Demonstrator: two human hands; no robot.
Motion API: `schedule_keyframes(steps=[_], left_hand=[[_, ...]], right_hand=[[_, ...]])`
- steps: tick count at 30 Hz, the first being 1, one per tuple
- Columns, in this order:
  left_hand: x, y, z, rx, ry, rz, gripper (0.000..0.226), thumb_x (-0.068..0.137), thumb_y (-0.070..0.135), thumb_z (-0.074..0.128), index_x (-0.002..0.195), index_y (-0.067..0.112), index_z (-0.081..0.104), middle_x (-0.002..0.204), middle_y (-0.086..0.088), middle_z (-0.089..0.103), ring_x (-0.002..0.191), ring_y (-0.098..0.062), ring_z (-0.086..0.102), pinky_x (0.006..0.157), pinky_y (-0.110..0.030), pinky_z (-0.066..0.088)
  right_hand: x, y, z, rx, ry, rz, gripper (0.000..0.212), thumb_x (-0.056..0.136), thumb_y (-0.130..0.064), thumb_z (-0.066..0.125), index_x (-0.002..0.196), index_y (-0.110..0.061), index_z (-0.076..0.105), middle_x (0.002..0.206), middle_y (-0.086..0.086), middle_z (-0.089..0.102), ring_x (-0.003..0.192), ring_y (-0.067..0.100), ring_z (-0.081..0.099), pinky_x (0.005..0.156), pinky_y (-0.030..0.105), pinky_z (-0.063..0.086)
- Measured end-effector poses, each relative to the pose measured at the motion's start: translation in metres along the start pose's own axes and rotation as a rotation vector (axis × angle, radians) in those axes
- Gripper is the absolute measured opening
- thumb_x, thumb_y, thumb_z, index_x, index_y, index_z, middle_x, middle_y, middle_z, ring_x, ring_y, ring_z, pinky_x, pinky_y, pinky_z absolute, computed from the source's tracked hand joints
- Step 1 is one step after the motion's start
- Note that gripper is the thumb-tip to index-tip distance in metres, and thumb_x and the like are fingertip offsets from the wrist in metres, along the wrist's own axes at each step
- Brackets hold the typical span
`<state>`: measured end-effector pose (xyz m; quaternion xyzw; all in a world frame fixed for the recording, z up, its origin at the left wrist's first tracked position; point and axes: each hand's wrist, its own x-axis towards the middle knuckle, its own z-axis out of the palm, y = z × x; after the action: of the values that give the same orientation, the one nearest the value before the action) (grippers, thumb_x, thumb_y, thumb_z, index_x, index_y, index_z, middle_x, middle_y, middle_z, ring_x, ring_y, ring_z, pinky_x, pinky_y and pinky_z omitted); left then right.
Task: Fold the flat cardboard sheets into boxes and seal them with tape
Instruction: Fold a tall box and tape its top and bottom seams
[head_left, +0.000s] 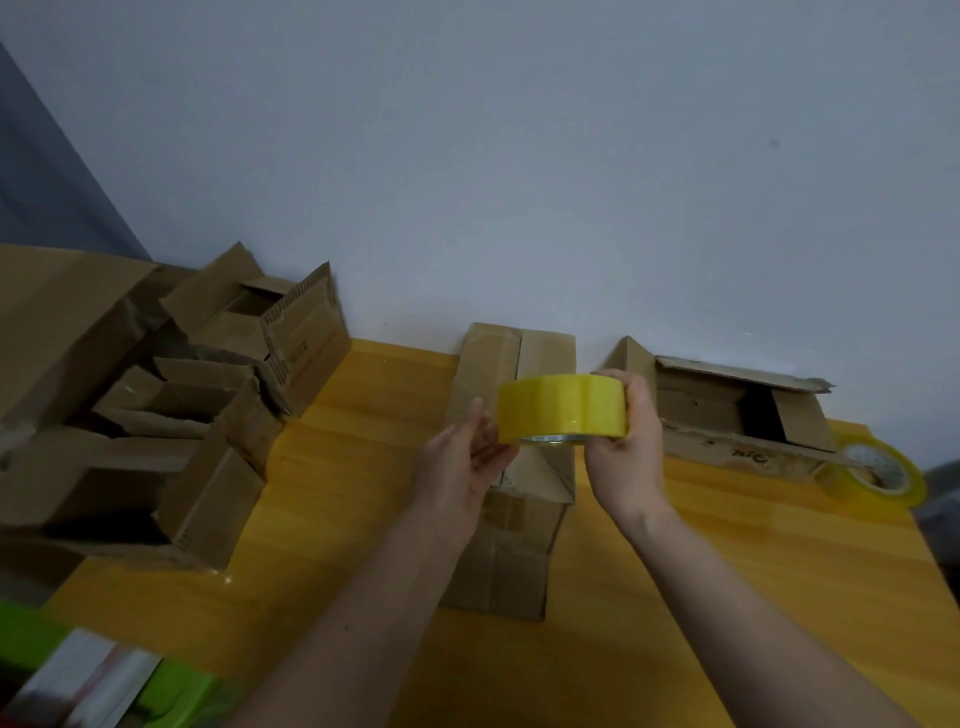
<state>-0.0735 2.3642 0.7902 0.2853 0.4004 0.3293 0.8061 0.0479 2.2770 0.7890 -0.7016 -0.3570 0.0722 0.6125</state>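
- Right hand (626, 441) grips a yellow tape roll (563, 410), fingers curled over its far side, thumb side toward the wearer. Roll is held in the air, above the box.
- Left hand (465, 462) sits at the roll's left edge, fingers fairly straight and touching or nearly touching it; looks like it is feeling for the loose end of the tape. Whether it pinches anything, cannot tell.
- Directly under both hands: a folded cardboard box (511, 467) on the yellow bench (337, 467), flaps closed, centre seam running away from the wearer. No tape strip is plainly visible on that seam; older tape patches show on the near face.
- Right of the right hand, near: an open box (737, 410) lying against the wall, flaps ragged, not sealed.
- Further right, at the bench edge: a second tape roll (878, 470), lying flat.
- Well left of the left hand: a pile of boxes (156, 395), several formed, open-topped and nested or leaning together.
- Judgement on progress: folding of this box seems done; sealing not yet begun. Left to do: free the tape end, lay it along the seam, cut. The open box on the right also awaits closing.
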Motion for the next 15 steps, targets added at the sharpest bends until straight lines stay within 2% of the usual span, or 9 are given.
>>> schedule_keyframes(steps=[3,6,8,10,12,15], left_hand=[[0.000,-0.002,-0.001,0.032,-0.010,-0.030,0.011,0.087,0.008,0.064,0.095,0.000,0.066,0.088,-0.013,0.068,0.079,-0.019,0.068,0.071,-0.030,0.060],[-0.001,-0.004,0.001,0.032,0.045,-0.065,0.003,0.090,0.002,0.061,0.090,0.003,0.064,0.082,-0.012,0.069,0.074,-0.019,0.068,0.068,-0.031,0.061],[-0.001,-0.004,0.002,0.036,0.085,-0.059,0.004,0.091,0.004,0.061,0.089,0.003,0.064,0.081,-0.011,0.069,0.074,-0.019,0.067,0.065,-0.030,0.061],[0.001,-0.004,-0.001,0.129,0.164,-0.001,0.007,0.094,0.009,0.060,0.091,0.006,0.065,0.082,-0.008,0.069,0.073,-0.016,0.066,0.062,-0.027,0.060],[0.003,-0.004,-0.009,0.321,0.249,0.096,0.010,0.095,0.014,0.059,0.088,0.011,0.066,0.082,-0.004,0.068,0.073,-0.014,0.065,0.062,-0.024,0.058],[0.003,0.002,-0.033,0.449,0.383,0.231,0.015,0.094,0.021,0.060,0.083,0.013,0.065,0.077,-0.001,0.064,0.073,-0.015,0.060,0.063,-0.025,0.050]], right_hand=[[0.002,0.001,0.002,-0.003,0.024,0.086,0.048,0.078,0.007,0.060,0.115,-0.023,0.049,0.096,-0.017,0.052,0.084,-0.010,0.051,0.064,0.010,0.042],[0.003,-0.001,0.010,0.224,0.147,0.284,0.040,0.079,0.000,0.066,0.109,-0.024,0.056,0.095,-0.010,0.061,0.082,-0.003,0.059,0.061,0.015,0.048],[-0.001,-0.001,0.014,0.412,0.089,0.365,0.031,0.081,-0.002,0.069,0.105,-0.020,0.062,0.096,-0.001,0.068,0.087,0.010,0.065,0.066,0.021,0.052],[-0.009,0.002,0.018,0.486,-0.069,0.384,0.028,0.084,-0.003,0.067,0.107,-0.018,0.062,0.101,0.003,0.070,0.092,0.016,0.068,0.072,0.026,0.055],[-0.014,0.003,0.017,0.400,-0.182,0.357,0.029,0.087,0.001,0.062,0.108,-0.018,0.058,0.101,0.004,0.069,0.093,0.017,0.067,0.072,0.026,0.056],[-0.006,0.004,0.002,0.063,-0.170,0.208,0.031,0.080,0.014,0.055,0.090,-0.016,0.054,0.081,0.003,0.059,0.074,0.012,0.058,0.053,0.013,0.044]])
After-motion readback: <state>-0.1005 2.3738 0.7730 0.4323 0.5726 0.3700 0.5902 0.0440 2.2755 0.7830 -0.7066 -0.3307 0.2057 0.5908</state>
